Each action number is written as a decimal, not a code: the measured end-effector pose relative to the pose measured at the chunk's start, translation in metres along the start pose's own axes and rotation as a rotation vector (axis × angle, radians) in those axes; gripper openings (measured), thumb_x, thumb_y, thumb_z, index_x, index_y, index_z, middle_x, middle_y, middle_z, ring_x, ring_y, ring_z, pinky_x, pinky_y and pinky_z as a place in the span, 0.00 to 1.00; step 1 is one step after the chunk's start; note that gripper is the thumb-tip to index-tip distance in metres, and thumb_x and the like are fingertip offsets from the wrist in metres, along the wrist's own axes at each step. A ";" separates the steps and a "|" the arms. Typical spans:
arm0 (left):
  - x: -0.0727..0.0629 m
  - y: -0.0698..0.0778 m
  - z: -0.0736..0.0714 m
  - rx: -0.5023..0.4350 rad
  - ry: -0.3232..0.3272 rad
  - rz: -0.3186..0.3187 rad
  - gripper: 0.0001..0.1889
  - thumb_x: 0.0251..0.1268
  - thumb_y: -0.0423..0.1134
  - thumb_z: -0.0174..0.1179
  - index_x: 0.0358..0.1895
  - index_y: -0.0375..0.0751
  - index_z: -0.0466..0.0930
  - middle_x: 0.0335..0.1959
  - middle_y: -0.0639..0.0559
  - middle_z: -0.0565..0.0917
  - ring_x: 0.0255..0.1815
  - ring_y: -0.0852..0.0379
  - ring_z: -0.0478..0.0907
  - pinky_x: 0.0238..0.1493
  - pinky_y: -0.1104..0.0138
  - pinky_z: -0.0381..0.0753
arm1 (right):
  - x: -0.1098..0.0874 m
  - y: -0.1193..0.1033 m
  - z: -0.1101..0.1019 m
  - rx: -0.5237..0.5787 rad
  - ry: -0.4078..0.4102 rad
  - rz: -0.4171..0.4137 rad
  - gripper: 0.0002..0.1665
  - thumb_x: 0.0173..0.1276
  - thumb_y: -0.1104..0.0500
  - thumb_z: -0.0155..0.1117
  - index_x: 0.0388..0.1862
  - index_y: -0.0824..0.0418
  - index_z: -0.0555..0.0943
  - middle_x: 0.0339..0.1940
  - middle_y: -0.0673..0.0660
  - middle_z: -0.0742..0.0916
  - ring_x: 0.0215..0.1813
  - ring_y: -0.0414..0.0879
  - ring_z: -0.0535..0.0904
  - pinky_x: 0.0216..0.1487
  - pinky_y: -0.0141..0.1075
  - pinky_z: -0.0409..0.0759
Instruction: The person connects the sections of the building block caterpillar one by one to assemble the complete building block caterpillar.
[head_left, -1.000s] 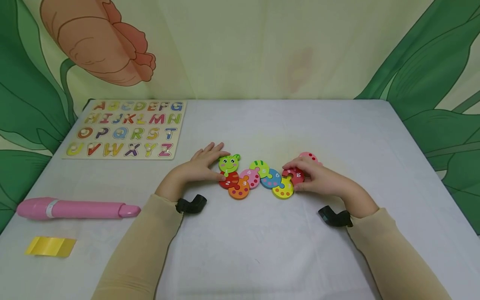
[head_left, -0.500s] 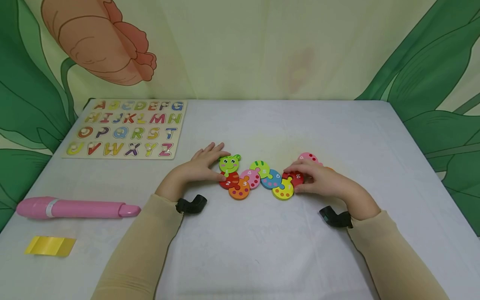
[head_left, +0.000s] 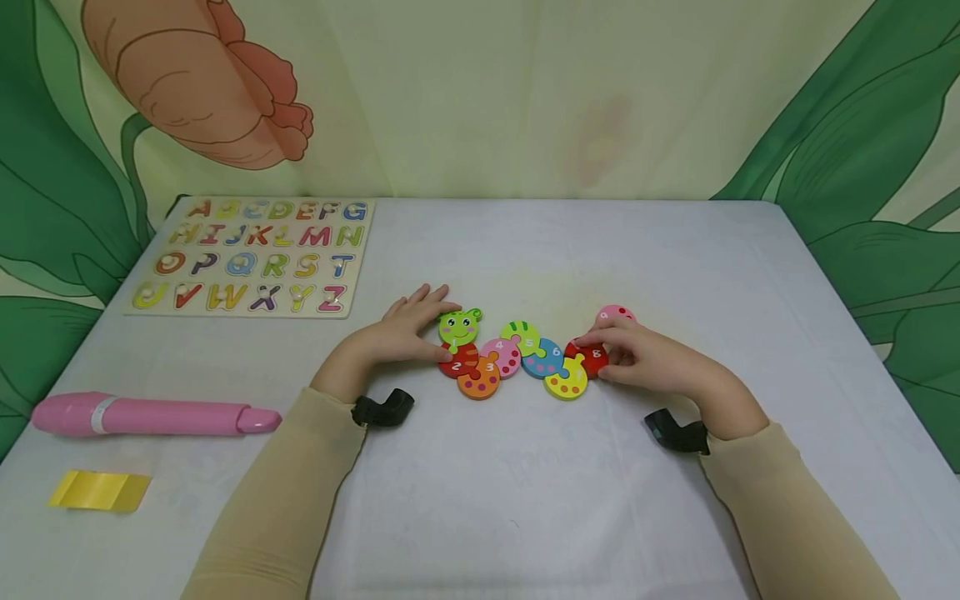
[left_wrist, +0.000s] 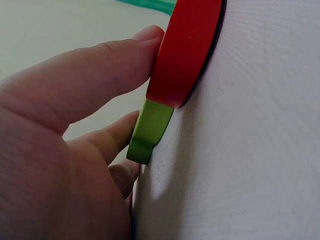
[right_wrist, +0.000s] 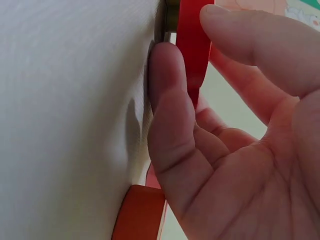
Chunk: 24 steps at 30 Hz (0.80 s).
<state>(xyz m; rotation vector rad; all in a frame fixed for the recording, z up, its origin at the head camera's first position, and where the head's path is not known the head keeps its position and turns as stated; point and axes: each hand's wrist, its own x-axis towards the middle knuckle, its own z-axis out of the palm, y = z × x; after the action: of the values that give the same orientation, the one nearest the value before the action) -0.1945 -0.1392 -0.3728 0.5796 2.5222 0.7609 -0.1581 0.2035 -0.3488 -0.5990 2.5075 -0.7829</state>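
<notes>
A numbered caterpillar puzzle lies mid-table in the head view, from a smiling green head piece (head_left: 457, 331) to a red piece marked 8 (head_left: 592, 357). My left hand (head_left: 397, 333) spans its left end: the thumb touches the red piece marked 2 (left_wrist: 187, 55), and the fingers, fairly straight, lie by the head. My right hand (head_left: 656, 358) pinches the red 8 piece between thumb and fingers, next to the yellow piece (head_left: 566, 384). Behind that hand shows part of a pink piece (head_left: 616, 313). An orange piece (right_wrist: 140, 215) appears only in the right wrist view, below the hand.
An alphabet board (head_left: 247, 260) lies at the back left. Nearer on the left are a pink pen-shaped toy (head_left: 157, 417) and a yellow strip (head_left: 100, 491). Everything stands on a white-covered table (head_left: 480, 508) before a leaf-patterned backdrop.
My right hand has shifted slightly right, leaving more of the red 8 piece in view. The orange piece glimpsed behind it half a second ago is now hidden in the head view. My left hand stays put.
</notes>
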 end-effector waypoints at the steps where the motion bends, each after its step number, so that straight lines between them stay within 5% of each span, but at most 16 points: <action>1: 0.000 0.000 0.000 0.000 0.000 -0.001 0.37 0.51 0.49 0.59 0.67 0.51 0.59 0.74 0.52 0.44 0.74 0.50 0.31 0.72 0.50 0.31 | 0.000 0.000 0.000 -0.009 0.000 0.003 0.25 0.57 0.60 0.65 0.56 0.54 0.75 0.45 0.54 0.74 0.37 0.45 0.72 0.34 0.30 0.77; 11: -0.001 0.000 0.000 -0.001 -0.001 0.003 0.37 0.51 0.49 0.59 0.67 0.51 0.59 0.74 0.51 0.44 0.74 0.49 0.31 0.72 0.50 0.31 | -0.001 -0.006 -0.001 -0.067 0.010 0.017 0.26 0.55 0.59 0.67 0.55 0.53 0.76 0.41 0.54 0.75 0.35 0.44 0.72 0.34 0.31 0.77; 18: 0.000 0.001 0.000 -0.007 -0.005 -0.004 0.37 0.50 0.49 0.60 0.67 0.51 0.59 0.74 0.52 0.43 0.74 0.49 0.30 0.72 0.50 0.31 | -0.017 0.002 -0.027 -0.002 0.154 0.026 0.27 0.58 0.59 0.64 0.58 0.58 0.73 0.53 0.59 0.75 0.47 0.50 0.72 0.41 0.31 0.77; 24: 0.000 0.000 0.000 0.002 -0.004 -0.007 0.37 0.51 0.50 0.60 0.67 0.52 0.59 0.74 0.52 0.43 0.74 0.50 0.30 0.72 0.50 0.31 | -0.019 0.018 -0.036 0.024 0.219 0.107 0.30 0.64 0.55 0.58 0.64 0.59 0.66 0.62 0.63 0.70 0.57 0.58 0.69 0.49 0.45 0.76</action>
<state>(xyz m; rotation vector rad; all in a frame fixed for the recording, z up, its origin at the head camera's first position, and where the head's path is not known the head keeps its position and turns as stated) -0.1945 -0.1392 -0.3724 0.5724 2.5199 0.7540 -0.1667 0.2418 -0.3281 -0.3853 2.6976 -0.8789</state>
